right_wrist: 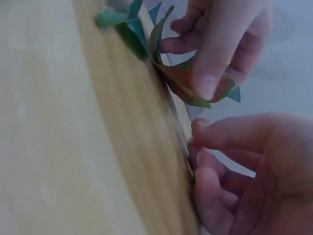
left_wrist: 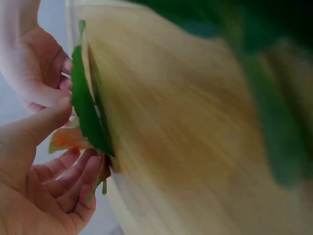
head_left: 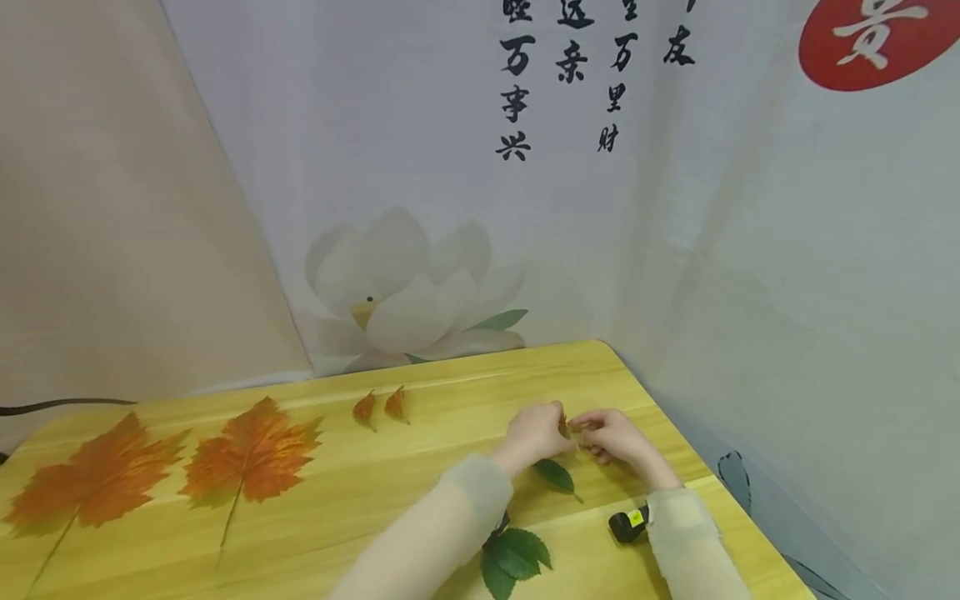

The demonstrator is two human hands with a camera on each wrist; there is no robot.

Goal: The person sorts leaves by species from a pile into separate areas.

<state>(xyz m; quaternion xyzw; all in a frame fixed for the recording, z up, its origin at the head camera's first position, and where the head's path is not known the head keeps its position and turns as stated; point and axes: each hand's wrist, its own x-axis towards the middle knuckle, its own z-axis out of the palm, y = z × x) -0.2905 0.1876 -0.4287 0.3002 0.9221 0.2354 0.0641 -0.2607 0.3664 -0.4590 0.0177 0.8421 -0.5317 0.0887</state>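
My left hand (head_left: 534, 435) pinches a small red-orange leaf with green edges (right_wrist: 188, 81) between thumb and fingers, above the right part of the table. Facing it, my right hand (head_left: 617, 440) has its fingers loosely bent and their tips close to that leaf. In the right wrist view, nothing shows between the thumb and fingers of the right hand (right_wrist: 239, 171). A single green leaf (head_left: 556, 476) lies on the table just below the hands; the left wrist view shows this green leaf (left_wrist: 88, 105) beside the left fingers.
Two large orange maple leaves (head_left: 247, 454) with long stems lie at the table's left. Two small orange leaves (head_left: 364, 411) lie near the back edge. A green leaf cluster (head_left: 516, 557) sits by the left forearm. The yellow wood-grain table (head_left: 390, 492) meets printed curtains behind.
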